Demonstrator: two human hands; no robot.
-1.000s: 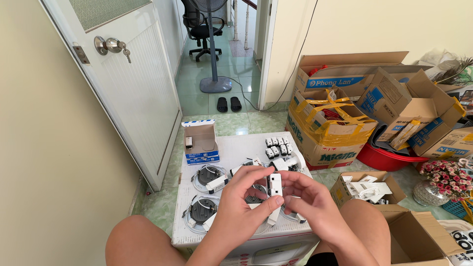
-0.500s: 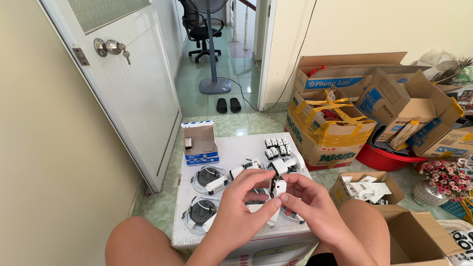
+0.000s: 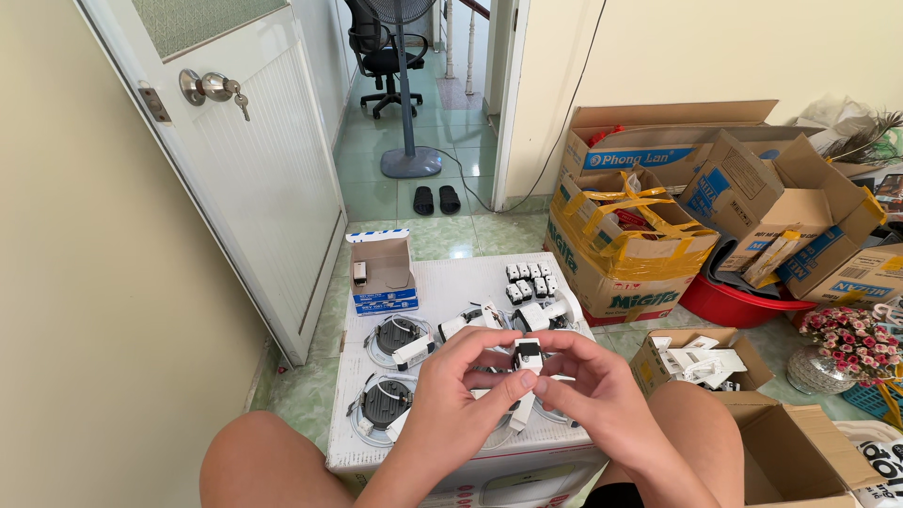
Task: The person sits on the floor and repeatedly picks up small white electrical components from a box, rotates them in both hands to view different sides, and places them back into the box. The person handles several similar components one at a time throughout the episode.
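White plastic connector block (image 3: 528, 355) pinched between the fingertips of left hand (image 3: 467, 393) and right hand (image 3: 588, 395), thumbs pressed together just under it. Just beyond the fingers on the white box top (image 3: 451, 277): about eight small white switch modules (image 3: 530, 279) in a cluster; left of them, three round recessed lights (image 3: 393, 339) with white drivers visible. Farther out, one open blue-and-white carton (image 3: 382, 273) holding a single small white piece.

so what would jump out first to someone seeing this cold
Both hands, left hand and right hand, meet at centre over a white box top, pinching a small white and black part between the fingertips. Round recessed lamps lie on that box top, and a heap of open cardboard boxes fills the right side.
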